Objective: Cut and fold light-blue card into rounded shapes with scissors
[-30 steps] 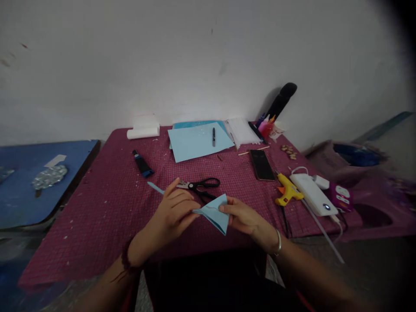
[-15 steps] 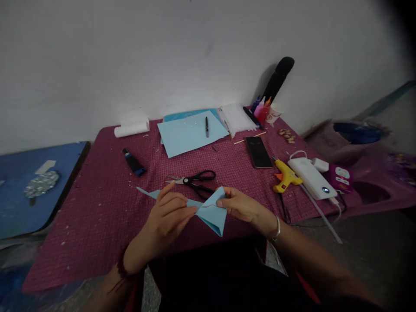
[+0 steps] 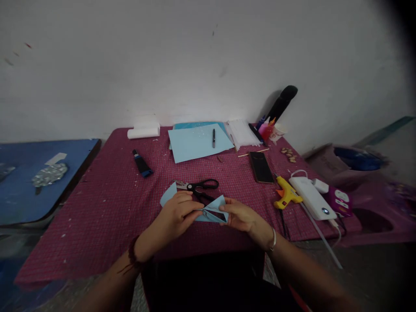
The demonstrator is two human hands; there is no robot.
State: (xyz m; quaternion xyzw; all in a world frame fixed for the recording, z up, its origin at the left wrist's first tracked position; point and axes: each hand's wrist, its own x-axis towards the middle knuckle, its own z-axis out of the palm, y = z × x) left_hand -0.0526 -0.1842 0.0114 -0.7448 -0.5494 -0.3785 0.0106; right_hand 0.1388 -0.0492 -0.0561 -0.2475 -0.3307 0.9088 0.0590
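Note:
A folded piece of light blue paper [image 3: 212, 209] is held between both hands above the near part of the table. My left hand [image 3: 177, 216] pinches its middle, and a wider blue part shows beyond the fingers at the upper left. My right hand [image 3: 239, 216] grips the right end between thumb and fingers, where the folds stand apart around a dark gap. Black-handled scissors [image 3: 195, 186] lie just beyond the paper, partly covered by it.
On the red checked table [image 3: 107, 208] are blue sheets [image 3: 191, 145] with a pen [image 3: 213, 138], a phone [image 3: 261, 167], a black-and-blue tool [image 3: 141, 164], a yellow glue gun [image 3: 287, 193] and a white power bank [image 3: 312, 197]. White sticks [image 3: 242, 133] lie by the wall.
The camera view has shifted, so the table items sit lower and further right. The blue paper has turned in my hands, and its left part now shows broader and shorter.

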